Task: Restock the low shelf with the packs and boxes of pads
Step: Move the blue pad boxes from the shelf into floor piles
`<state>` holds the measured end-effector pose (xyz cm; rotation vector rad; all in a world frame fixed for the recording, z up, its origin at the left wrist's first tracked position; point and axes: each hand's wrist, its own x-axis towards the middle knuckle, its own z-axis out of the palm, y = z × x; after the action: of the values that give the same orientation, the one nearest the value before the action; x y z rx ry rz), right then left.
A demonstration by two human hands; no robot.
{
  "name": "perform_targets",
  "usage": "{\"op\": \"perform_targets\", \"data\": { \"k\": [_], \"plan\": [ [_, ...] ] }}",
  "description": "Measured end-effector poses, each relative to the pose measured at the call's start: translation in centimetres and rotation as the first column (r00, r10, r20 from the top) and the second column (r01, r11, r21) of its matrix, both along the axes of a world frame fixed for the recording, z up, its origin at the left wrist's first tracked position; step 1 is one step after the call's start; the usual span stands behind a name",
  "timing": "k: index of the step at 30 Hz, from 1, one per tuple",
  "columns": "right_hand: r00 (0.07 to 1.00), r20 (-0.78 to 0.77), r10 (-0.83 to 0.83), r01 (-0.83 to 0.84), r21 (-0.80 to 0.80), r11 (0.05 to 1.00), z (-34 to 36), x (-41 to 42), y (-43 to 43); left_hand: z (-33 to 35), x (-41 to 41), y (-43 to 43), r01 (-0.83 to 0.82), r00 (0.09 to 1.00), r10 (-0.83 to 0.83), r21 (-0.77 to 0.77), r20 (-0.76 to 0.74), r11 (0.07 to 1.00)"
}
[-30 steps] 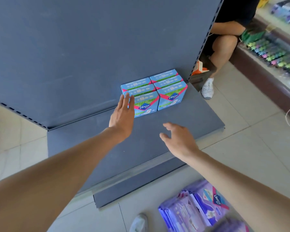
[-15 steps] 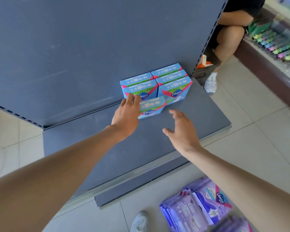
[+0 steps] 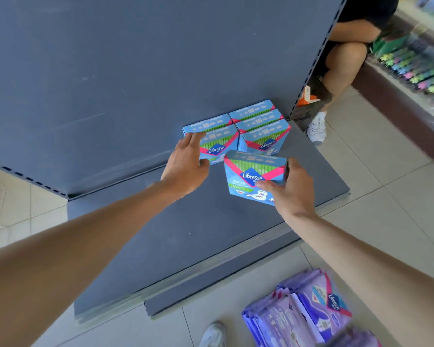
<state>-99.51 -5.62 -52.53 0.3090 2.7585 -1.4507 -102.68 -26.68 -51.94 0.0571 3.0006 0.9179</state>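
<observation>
A person restocking the low grey shelf grips a blue Libresse box in the right hand, thumb across its front face and fingers curled round its right end. The box is tilted, and whether it touches the shelf cannot be told. At 11 o'clock from it, a block of matching blue boxes sits against the grey back panel, near the shelf's right rear corner. The left hand rests on the block's left front box, fingers straight along its top left edge, thumb at its front face. At 5 o'clock from the shelf, purple packs of pads lie heaped on the tiled floor. At 1 o'clock, past the panel's edge, a second person crouches, one white shoe showing.
</observation>
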Motion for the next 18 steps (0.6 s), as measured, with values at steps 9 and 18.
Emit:
{"op": "perform_targets", "data": {
  "k": [9, 18],
  "plan": [
    [0.999, 0.028, -0.047, 0.046, 0.036, 0.998, -1.0, 0.7, 2.8, -2.3, -0.8, -0.1, 0.151, 0.988, -0.155, -0.434, 0.028, 0.888],
    [0.994, 0.107, 0.032, -0.014, -0.165, 0.986, -1.3, 1.9, 3.1, -1.8, 0.1, -0.9, -0.04, 0.985, 0.023, 0.101, 0.171, 0.994]
  ]
}}
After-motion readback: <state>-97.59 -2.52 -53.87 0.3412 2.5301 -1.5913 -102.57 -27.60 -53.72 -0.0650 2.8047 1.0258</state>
